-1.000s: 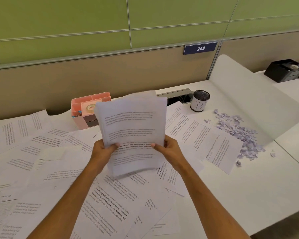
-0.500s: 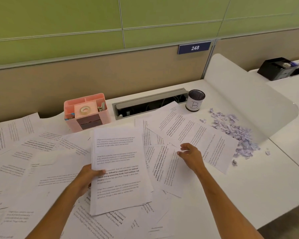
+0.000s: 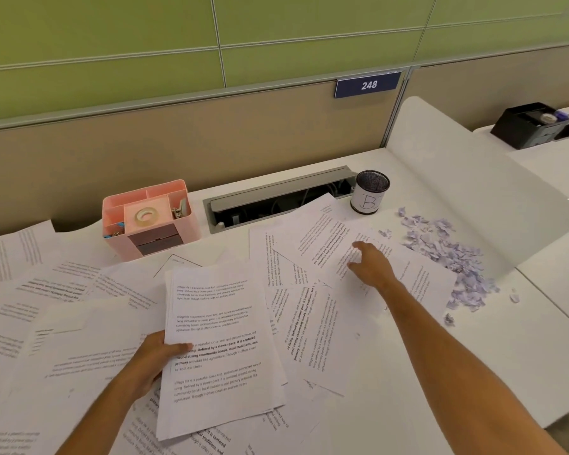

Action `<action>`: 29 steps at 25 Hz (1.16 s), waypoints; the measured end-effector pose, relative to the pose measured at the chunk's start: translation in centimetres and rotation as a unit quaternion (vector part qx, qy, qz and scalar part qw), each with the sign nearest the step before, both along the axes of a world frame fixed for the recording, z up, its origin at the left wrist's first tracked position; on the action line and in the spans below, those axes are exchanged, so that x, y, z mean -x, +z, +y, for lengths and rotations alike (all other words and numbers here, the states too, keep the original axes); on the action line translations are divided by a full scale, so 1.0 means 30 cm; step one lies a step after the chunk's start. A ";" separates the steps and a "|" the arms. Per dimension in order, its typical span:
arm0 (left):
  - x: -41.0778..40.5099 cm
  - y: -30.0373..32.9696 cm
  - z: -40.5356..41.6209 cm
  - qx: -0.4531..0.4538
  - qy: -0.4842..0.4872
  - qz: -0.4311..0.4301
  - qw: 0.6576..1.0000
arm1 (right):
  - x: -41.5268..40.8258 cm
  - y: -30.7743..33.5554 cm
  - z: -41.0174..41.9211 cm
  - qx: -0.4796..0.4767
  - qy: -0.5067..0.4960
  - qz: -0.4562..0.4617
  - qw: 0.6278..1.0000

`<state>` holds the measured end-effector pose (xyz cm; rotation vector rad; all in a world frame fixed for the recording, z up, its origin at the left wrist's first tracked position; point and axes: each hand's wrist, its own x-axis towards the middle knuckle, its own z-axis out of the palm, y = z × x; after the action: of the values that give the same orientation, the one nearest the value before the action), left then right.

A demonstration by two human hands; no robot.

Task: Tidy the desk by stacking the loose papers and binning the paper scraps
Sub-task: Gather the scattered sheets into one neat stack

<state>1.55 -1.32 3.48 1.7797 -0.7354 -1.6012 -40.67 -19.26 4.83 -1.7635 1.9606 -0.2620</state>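
Fingers (image 3: 151, 362) half hidden under stack (image 3: 220, 349)

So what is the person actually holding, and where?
The left hand grips the paper stack by its left edge; the right hand holds nothing.

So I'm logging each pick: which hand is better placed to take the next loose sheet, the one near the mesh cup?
The right hand. It is stretched out with open fingers resting on that loose sheet beside the mesh cup, while the left hand has its grip on the gathered stack.
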 end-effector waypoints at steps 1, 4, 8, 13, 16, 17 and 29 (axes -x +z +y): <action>-0.004 -0.002 -0.004 -0.003 0.001 -0.001 1.000 | 0.000 0.001 -0.040 -0.005 0.008 0.021 1.000; -0.013 -0.004 -0.024 -0.012 0.019 -0.010 1.000 | 0.000 0.005 -0.157 -0.021 0.029 0.089 0.995; -0.017 -0.003 -0.047 -0.024 0.049 -0.016 0.998 | 0.006 -0.007 -0.280 -0.044 0.037 0.149 0.987; -0.016 -0.001 -0.054 -0.035 0.061 -0.025 0.997 | 0.022 -0.040 -0.351 -0.078 0.036 0.188 0.978; -0.013 -0.001 -0.057 -0.036 0.062 -0.027 0.997 | 0.012 -0.046 -0.348 -0.059 0.034 0.218 0.974; -0.011 0.001 -0.058 -0.034 0.062 -0.026 0.997 | 0.008 -0.043 -0.344 -0.048 0.034 0.226 0.972; 0.027 0.006 -0.020 0.003 0.082 -0.022 0.996 | -0.019 0.121 -0.256 -0.063 -0.008 0.056 0.996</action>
<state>0.73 -1.93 3.65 1.8273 -0.5966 -1.4550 -40.11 -26.95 8.48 -1.7163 2.0223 -0.0431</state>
